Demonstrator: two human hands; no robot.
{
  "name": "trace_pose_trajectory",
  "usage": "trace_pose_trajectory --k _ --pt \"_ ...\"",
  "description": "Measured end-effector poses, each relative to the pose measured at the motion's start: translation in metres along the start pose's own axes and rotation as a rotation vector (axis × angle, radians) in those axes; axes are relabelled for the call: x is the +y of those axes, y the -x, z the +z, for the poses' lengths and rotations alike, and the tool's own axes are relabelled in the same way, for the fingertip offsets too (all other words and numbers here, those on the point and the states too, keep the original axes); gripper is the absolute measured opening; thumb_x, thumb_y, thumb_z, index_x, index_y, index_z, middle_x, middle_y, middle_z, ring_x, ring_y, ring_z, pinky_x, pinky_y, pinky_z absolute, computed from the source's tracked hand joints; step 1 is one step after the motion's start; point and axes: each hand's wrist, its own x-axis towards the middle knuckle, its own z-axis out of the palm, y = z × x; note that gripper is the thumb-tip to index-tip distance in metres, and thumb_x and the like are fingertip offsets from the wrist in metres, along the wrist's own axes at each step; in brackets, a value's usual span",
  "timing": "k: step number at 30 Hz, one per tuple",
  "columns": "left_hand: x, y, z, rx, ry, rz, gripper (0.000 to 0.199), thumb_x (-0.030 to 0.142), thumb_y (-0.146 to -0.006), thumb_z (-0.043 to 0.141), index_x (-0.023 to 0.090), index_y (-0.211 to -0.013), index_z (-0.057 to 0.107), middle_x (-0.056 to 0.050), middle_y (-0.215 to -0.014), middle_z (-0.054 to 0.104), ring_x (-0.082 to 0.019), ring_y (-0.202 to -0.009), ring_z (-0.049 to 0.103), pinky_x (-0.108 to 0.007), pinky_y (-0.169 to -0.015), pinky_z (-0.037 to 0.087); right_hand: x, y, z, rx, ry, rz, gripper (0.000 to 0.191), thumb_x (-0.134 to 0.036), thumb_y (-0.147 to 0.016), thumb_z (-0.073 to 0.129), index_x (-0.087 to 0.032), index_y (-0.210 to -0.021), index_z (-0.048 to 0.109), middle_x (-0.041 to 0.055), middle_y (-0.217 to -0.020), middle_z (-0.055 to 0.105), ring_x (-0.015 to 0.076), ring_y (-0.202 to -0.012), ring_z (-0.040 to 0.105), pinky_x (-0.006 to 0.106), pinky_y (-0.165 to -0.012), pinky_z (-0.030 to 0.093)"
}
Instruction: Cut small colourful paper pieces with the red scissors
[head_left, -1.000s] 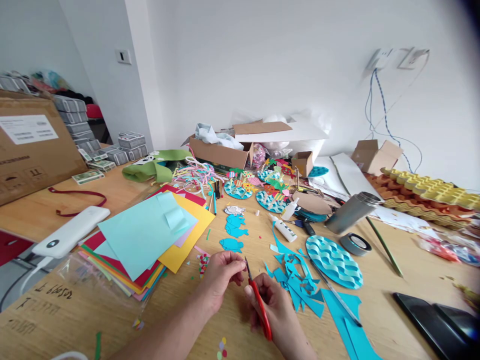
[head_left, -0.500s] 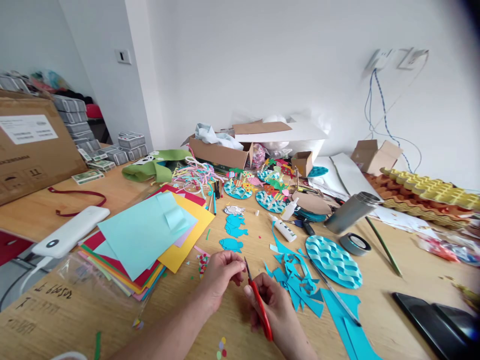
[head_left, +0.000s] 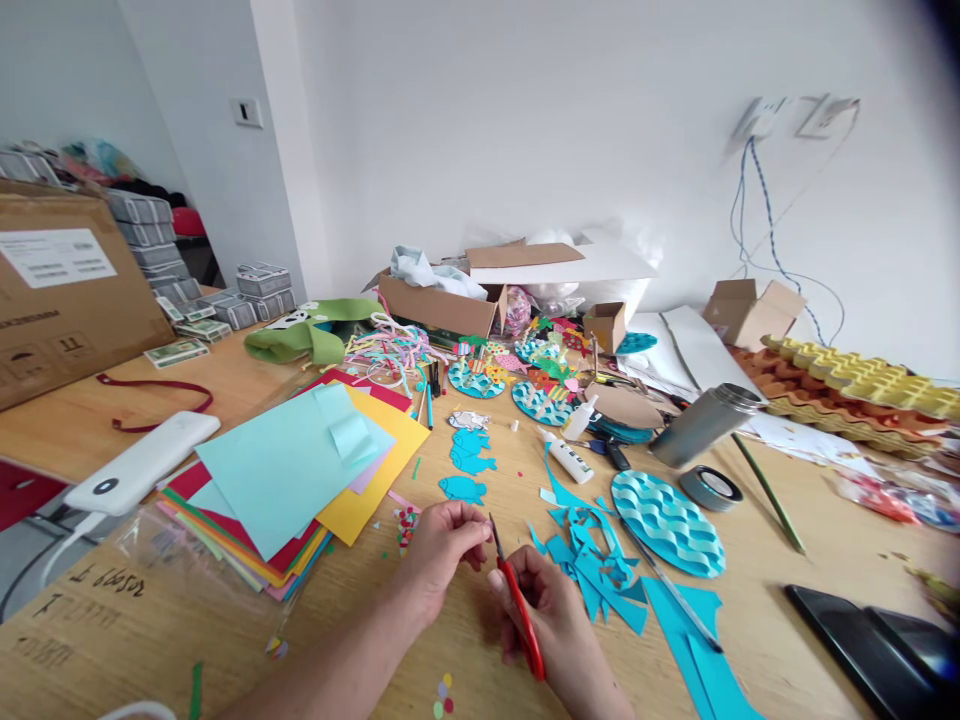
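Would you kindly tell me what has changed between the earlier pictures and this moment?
Nothing has visibly changed. The right hand holds the red-handled scissors as before, with the left hand close to their tips. The blue paper fish, blue scraps and glue bottles also stayed as they were.

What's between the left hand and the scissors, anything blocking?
Nothing visible. The left hand has its fingertips right by the blade tips of the red scissors, which the right hand holds. The blue paper scraps lie off to the right, outside that gap. Can't tell if the left fingers pinch something small.
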Motion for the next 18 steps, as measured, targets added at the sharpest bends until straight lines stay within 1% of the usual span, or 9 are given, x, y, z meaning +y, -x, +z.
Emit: trace_pose_trajectory --k 8,13,18 --pt "0.0025 0.0019 0.0002 -0.003 -0.034 0.003 0.008 0.021 -0.063 0.058 0.013 -0.062 0.056 0.002 -0.052 0.051 -0.010 -0.050 0.046 -0.023 -0.050 0.037 0.0007 0.0000 -0.0006 -0.011 0.025 -0.023 0.037 -0.045 -0.069 0.065 -0.020 -0.064 0.038 -0.0108 -0.044 0.043 0.0080 -0.030 0.049 0.015 -0.028 0.034" --pt "0.0035 0.0010 0.0005 0.014 -0.037 0.004 0.007 0.020 -0.060 0.058 0.013 -0.061 0.055 0.001 -0.051 0.051 -0.010 -0.050 0.045 -0.023 -0.049 0.037 -0.0003 0.0009 0.0000 0.002 0.020 -0.002 0.039 -0.047 -0.067 0.066 -0.020 -0.063 0.038 -0.0112 -0.044 0.042 0.0072 -0.028 0.047 0.015 -0.026 0.033" --pt "0.0019 0.0005 0.0000 0.012 -0.018 0.003 0.008 0.020 -0.061 0.058 0.013 -0.061 0.055 0.001 -0.051 0.051 -0.009 -0.049 0.045 -0.022 -0.048 0.036 -0.0002 0.0010 0.0001 0.007 0.028 0.001 0.039 -0.047 -0.067 0.066 -0.020 -0.063 0.039 -0.0111 -0.045 0.042 0.0071 -0.029 0.048 0.015 -0.026 0.032"
